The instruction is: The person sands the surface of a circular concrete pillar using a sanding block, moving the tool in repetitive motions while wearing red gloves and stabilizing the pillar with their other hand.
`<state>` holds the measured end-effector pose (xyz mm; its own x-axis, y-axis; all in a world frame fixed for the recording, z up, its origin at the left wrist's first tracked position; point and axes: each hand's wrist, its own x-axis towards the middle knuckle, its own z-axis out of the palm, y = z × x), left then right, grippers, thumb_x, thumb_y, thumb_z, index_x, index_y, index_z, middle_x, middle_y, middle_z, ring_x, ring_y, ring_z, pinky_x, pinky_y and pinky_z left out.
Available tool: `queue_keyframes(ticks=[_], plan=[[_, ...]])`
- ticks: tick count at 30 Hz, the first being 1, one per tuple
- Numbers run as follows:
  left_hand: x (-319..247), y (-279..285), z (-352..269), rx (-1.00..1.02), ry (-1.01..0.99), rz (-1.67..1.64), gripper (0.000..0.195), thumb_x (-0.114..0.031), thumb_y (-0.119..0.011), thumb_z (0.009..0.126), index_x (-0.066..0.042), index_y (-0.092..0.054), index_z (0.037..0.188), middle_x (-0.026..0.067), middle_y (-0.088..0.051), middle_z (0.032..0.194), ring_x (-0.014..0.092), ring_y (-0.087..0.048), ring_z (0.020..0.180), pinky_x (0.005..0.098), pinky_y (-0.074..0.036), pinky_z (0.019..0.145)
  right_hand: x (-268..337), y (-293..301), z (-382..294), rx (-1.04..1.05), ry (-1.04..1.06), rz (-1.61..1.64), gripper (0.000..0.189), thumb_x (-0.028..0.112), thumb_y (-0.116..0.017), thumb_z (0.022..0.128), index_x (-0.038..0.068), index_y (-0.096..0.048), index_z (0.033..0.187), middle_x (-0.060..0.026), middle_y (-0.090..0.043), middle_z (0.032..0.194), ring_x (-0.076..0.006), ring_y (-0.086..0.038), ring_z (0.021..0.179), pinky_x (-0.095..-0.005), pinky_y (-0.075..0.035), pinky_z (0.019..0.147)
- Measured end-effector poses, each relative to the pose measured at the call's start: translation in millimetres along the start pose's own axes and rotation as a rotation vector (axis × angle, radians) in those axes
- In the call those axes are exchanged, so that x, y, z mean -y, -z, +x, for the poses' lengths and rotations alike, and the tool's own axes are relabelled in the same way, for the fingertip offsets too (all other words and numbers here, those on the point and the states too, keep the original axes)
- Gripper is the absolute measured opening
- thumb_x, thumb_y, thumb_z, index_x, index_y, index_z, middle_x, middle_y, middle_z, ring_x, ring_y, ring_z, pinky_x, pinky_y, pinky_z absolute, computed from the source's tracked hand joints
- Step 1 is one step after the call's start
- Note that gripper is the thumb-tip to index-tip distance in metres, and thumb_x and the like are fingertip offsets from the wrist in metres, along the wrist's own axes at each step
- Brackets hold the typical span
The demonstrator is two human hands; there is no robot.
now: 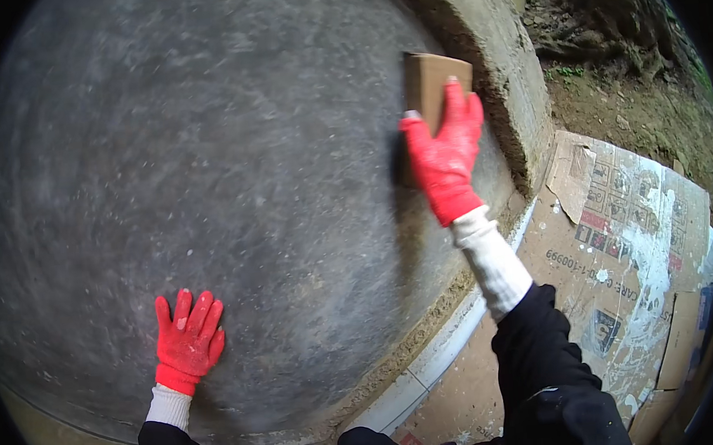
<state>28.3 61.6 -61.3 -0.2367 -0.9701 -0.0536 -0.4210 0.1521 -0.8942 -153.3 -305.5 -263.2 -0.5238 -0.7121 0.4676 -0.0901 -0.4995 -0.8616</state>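
My right hand, in a red glove with a white cuff, grips a brown rectangular block. The block is at the right side of a broad grey cement surface, close to its raised rim; whether it touches the surface cannot be told. Far lower left, my left hand, in a matching red glove, rests on the cement with its fingers spread and nothing in it. White specks mark both gloves. My right palm and the underside of the block are hidden.
A rough concrete ledge borders the surface at the upper right. White edging tiles run along the lower edge. Paint-stained cardboard covers the ground at right. Beyond it are bare soil and a large rock.
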Motion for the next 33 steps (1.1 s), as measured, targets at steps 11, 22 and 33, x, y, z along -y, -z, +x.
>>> queue_keyframes(ticks=[11,22,33], plan=[[3,1,-7,0.129,0.062,0.023,0.043,-0.031,-0.06,0.078,-0.009,-0.058,0.116,0.01,-0.052,0.126,0.039,-0.042,0.123,0.0686,-0.02,0.103,-15,16,-27,0.094,0.053,0.126,0.083,0.03,-0.078,0.067,0.012,-0.041,0.139,-0.027,-0.033,0.138,-0.0467,-0.044,0.118,-0.0506,-0.04,0.098],[11,-14,-23,0.143,0.005,0.102,0.044,-0.032,-0.048,0.086,-0.002,-0.055,0.117,0.0146,-0.048,0.132,0.044,-0.026,0.136,0.0686,-0.009,0.109,3,8,-25,0.054,-0.157,0.073,0.081,0.034,-0.075,0.07,0.011,-0.04,0.139,-0.0262,-0.033,0.135,-0.0449,-0.039,0.122,-0.0507,-0.037,0.1],[6,1,-17,0.243,0.07,0.062,0.039,-0.032,-0.046,0.087,-0.002,-0.056,0.11,0.0138,-0.051,0.121,0.042,-0.033,0.129,0.0692,-0.011,0.108,-62,17,-50,0.045,-0.212,0.186,0.08,0.026,-0.075,0.076,0.009,-0.035,0.144,-0.0281,-0.029,0.142,-0.0441,-0.035,0.13,-0.046,-0.033,0.106]])
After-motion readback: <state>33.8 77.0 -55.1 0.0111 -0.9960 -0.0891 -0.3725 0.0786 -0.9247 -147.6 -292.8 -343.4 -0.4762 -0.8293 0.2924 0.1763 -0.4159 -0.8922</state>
